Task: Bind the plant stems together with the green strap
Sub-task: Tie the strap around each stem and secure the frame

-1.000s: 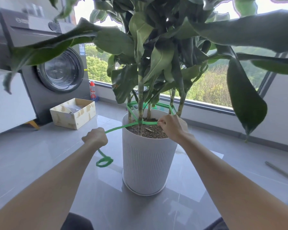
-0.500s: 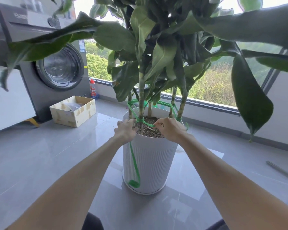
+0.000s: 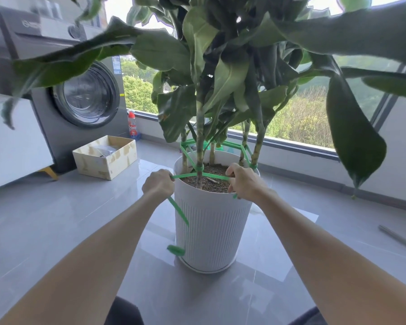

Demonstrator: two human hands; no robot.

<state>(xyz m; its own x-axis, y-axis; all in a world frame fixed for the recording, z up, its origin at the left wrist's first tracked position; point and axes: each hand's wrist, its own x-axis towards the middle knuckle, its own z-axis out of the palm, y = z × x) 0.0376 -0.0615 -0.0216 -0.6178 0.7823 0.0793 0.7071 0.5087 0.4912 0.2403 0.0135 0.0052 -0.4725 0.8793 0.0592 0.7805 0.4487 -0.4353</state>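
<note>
Arms outstretched, left hand [image 3: 158, 184] and right hand [image 3: 243, 182] grip the strap [image 3: 186, 176].

We look across a glossy grey tiled floor [image 3: 45, 231] that reflects the daylight. On our left stands a dark grey front-loading washing machine [image 3: 87, 95], with a white cabinet [image 3: 12, 137] just beside it. An open pale box [image 3: 106, 163] sits on the floor before the machine, and a red-capped bottle [image 3: 132, 125] stands by the wide window [image 3: 302, 118], where we see sunlit trees. A thin metal rod [image 3: 396, 238] lies at far right.
</note>
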